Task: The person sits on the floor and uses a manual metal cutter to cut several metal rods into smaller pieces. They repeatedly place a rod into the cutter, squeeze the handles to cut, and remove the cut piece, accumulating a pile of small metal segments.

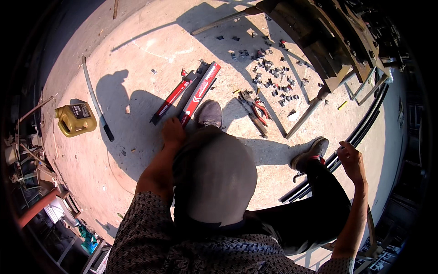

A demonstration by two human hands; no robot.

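Handling the near end of the long red box (pixel 200 89), which lies aslant on the concrete floor (pixel 150 59) just beside the left shoe (pixel 210 113); the short red box (pixel 172 98) lies to its left, dark strips (pixel 190 90) between them. Judgement on method: take the long box by both side walls rather than by one corner, and keep it level if lifted, since long contents could slide from an end. Drawing the foot back slightly would give the fingers more room. The metal bits (pixel 278 73) farther out are best kept from under the box. Pose: left arm reaches forward and down, hand (pixel 174 131) back upward, fingers partly bent at the box's near end; fingertips hidden, so whether it grips or merely touches cannot be told. Right arm is bent, forearm upright in view, hand (pixel 352 162) well apart from both boxes, near the black tubes (pixel 362 130); its fingers are curled loosely inward, and whether anything small sits between them cannot be made out.
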